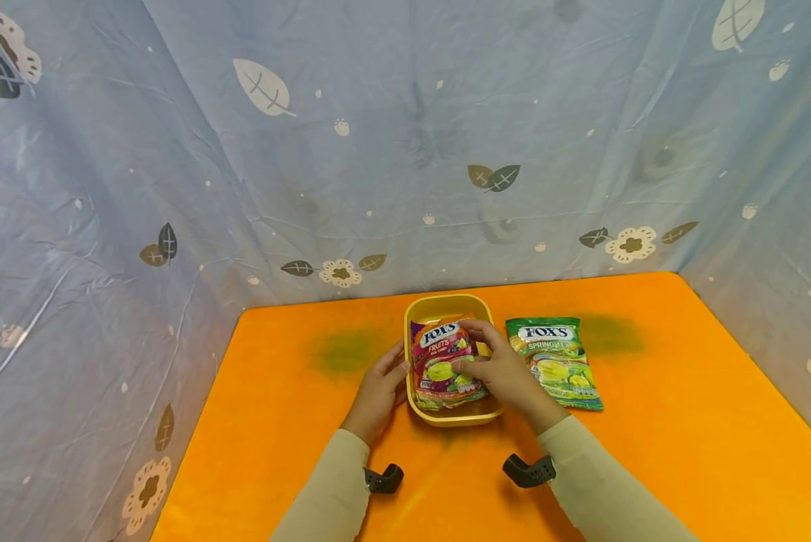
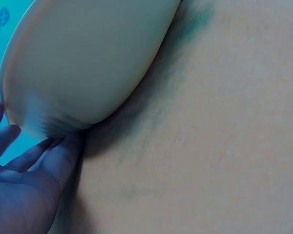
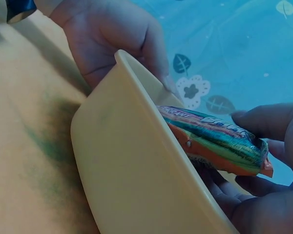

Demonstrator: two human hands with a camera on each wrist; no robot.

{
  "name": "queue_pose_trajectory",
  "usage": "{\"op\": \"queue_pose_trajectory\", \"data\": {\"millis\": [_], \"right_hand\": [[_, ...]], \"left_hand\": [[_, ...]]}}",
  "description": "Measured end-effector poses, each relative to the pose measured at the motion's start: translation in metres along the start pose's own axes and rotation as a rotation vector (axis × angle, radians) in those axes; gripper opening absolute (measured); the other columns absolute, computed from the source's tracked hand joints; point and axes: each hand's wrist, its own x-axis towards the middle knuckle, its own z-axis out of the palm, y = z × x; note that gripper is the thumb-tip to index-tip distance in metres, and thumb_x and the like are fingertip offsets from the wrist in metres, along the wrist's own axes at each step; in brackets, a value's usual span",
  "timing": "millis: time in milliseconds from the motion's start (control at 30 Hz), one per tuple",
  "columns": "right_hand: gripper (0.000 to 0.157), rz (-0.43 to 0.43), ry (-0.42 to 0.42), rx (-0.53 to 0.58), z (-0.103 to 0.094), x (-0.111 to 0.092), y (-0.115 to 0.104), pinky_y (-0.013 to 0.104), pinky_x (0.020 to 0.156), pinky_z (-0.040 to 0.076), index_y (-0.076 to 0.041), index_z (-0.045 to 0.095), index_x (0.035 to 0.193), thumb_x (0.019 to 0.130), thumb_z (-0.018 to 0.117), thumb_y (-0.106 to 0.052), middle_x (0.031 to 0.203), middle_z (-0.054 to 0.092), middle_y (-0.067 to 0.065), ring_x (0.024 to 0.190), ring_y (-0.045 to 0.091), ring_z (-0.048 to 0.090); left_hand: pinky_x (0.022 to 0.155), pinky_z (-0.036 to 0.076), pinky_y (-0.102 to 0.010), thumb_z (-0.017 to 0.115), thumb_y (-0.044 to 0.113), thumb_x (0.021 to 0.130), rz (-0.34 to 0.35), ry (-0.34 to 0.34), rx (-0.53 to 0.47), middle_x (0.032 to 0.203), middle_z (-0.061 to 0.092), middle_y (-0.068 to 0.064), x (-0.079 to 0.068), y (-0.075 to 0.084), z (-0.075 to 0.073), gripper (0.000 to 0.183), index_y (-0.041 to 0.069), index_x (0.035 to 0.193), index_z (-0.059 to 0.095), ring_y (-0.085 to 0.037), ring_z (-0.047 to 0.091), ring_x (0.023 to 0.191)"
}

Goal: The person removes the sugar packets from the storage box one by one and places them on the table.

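A yellow plastic tub (image 1: 454, 418) sits on the orange table. Inside its rim lies a red bag of Fox's Fruits candy (image 1: 439, 354), and an orange wrapper edge shows beside it. My right hand (image 1: 507, 369) holds the bag at its right side, thumb across the front and fingers round the edge; in the right wrist view the bag's crinkled end (image 3: 234, 146) is between thumb and fingers. My left hand (image 1: 378, 391) grips the tub's left side, thumb at the rim and fingers (image 2: 58, 156) against the outer wall.
Flat on the table, right of the tub, is a green bag of Fox's Spring Tea candy (image 1: 554, 361), partly behind my right hand. A pale blue patterned curtain (image 1: 392, 135) closes off the table's back and sides. Black wrist mounts (image 1: 529, 471) stick out from both sleeves.
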Motion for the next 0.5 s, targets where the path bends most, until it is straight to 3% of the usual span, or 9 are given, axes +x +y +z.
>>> {"op": "queue_pose_trajectory", "data": {"millis": [133,333,500], "right_hand": [[0.068,-0.018,0.0,-0.017,0.0005,0.0001,0.0017,0.042,0.087,0.065,-0.014,0.043,0.164,0.104,0.075,-0.008,0.166,0.034,0.021,0.11,0.033,0.073],[0.066,-0.031,0.023,-0.058,0.002,-0.001,0.0007,0.039,0.082,0.065,-0.015,0.045,0.163,0.104,0.074,-0.006,0.151,0.046,0.026,0.096,0.031,0.073],[0.06,-0.04,0.04,-0.086,0.0027,-0.0016,0.0006,0.036,0.081,0.064,-0.014,0.051,0.159,0.104,0.074,-0.007,0.145,0.05,0.025,0.096,0.03,0.071]], "left_hand": [[0.109,0.053,-0.043,0.054,0.023,0.117,-0.007,0.007,0.011,0.166,0.046,-0.015,-0.0009,0.001,0.0005,0.058,0.015,0.172,0.037,-0.032,0.061,0.137],[0.108,0.053,-0.043,0.055,0.024,0.117,-0.004,0.008,0.018,0.167,0.046,-0.015,-0.0001,-0.0011,-0.0005,0.059,0.016,0.172,0.037,-0.033,0.061,0.137],[0.109,0.052,-0.044,0.055,0.023,0.117,0.001,0.001,0.013,0.167,0.045,-0.016,0.0008,-0.0018,-0.001,0.059,0.014,0.172,0.036,-0.033,0.06,0.138]]}}
